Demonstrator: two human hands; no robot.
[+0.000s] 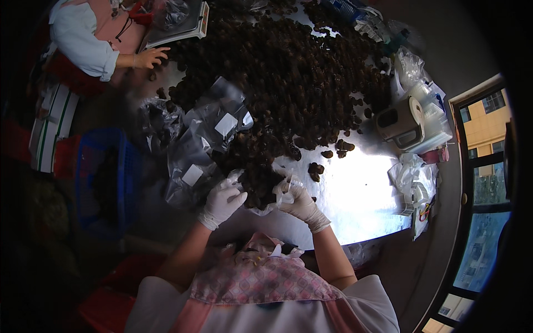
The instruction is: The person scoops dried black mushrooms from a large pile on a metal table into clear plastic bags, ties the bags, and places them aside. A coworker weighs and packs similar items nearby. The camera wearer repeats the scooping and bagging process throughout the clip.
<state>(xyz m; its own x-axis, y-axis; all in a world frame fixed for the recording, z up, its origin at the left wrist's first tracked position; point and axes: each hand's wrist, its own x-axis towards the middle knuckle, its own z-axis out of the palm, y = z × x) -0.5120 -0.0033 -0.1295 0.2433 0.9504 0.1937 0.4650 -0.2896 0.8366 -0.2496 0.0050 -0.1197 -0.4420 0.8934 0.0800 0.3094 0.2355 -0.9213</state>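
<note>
White gloves cover both my hands. My left hand is closed on the left edge of a clear plastic bag, and my right hand grips its right edge, so that the bag's mouth is spread between them. Dark brown pieces, which look like dried mushrooms, lie at the bag between my hands. Beyond them a large heap of the same dark pieces covers much of the shiny metal table. Clear plastic bags with white labels lie just left of the heap.
A blue plastic basket with dark contents stands at the left. At the upper left, a co-worker's bare hand rests near a scale. A roll in a grey-brown holder and crumpled plastic bags sit along the table's right side.
</note>
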